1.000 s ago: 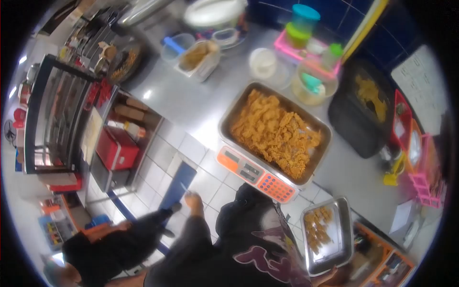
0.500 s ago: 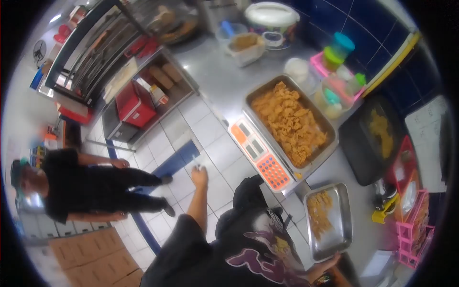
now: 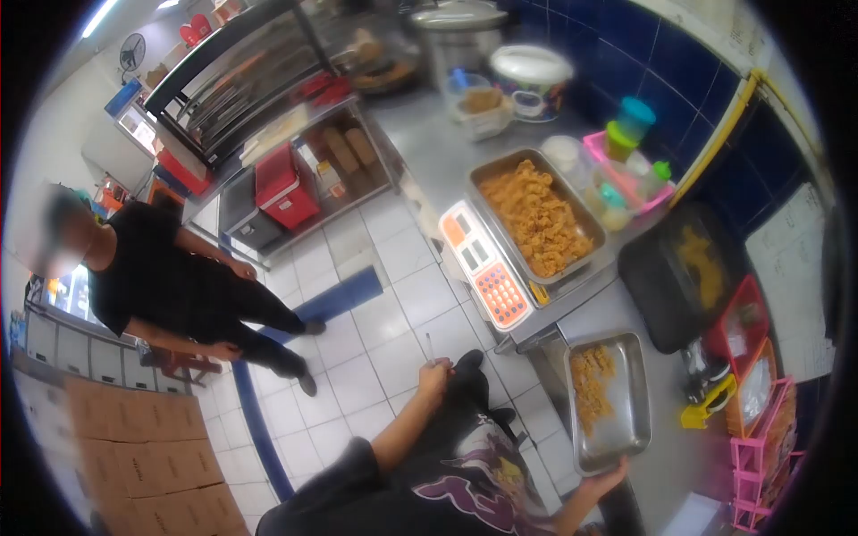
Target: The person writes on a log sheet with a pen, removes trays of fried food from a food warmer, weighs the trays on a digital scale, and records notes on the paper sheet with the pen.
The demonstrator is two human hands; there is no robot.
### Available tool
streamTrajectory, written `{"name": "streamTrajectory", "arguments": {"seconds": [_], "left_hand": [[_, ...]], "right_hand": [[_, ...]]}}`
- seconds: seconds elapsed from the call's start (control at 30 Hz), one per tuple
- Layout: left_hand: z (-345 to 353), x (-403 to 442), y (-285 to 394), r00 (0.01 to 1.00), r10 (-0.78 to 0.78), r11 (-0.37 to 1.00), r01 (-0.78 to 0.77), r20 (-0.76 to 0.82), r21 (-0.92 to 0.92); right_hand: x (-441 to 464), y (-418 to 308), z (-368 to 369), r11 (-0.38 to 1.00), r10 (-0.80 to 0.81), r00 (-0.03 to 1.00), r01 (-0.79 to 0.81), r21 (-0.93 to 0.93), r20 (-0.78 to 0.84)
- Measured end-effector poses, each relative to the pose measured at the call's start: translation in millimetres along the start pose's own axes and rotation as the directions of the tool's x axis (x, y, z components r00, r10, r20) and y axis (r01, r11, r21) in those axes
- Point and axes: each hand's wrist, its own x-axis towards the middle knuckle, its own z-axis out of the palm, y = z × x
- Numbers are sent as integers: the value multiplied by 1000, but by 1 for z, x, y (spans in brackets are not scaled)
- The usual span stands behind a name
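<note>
My left hand (image 3: 435, 375) is closed over the floor near my leg, with a thin, light, pen-like stick poking up from the fingers. At the lower right, my right hand (image 3: 611, 475) grips the near edge of a shallow metal tray (image 3: 633, 402). Breaded pieces (image 3: 593, 380) lie along that tray's left side. Beyond it, a fuller metal tray (image 3: 593, 259) heaped with fried breaded pieces (image 3: 536, 214) rests on an orange-and-white digital scale (image 3: 487, 268). My right thumb lies along the rim; the other fingers are partly hidden below it.
A co-worker in black (image 3: 170, 268) stands at the left. Cardboard boxes (image 3: 143, 447) are stacked at lower left. A black container (image 3: 679, 277), a pink basket (image 3: 760, 456) and a yellow-handled tool (image 3: 710, 406) lie on the right. A white-lidded tub (image 3: 532, 76) stands at the back of the steel counter (image 3: 407, 116).
My left hand has dropped from out over the floor to nearer my leg. My view has shifted and turned. My right hand stays at the shallow tray's edge. The co-worker stands in nearly the same pose.
</note>
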Motion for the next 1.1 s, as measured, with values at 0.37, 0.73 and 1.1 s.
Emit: {"name": "streamTrajectory", "arguments": {"seconds": [0.37, 0.73, 1.1], "left_hand": [[25, -12, 100, 956, 89, 991, -114, 280, 73], [84, -34, 100, 500, -231, 691, -520, 835, 502], [113, -162, 86, 258, -462, 530, -687, 849, 497]], "right_hand": [[-23, 4, 34, 994, -105, 994, 105, -9, 26], [85, -28, 49, 969, -122, 992, 122, -217, 16], [-5, -37, 63, 951, -242, 968, 250, -180, 64]]}}
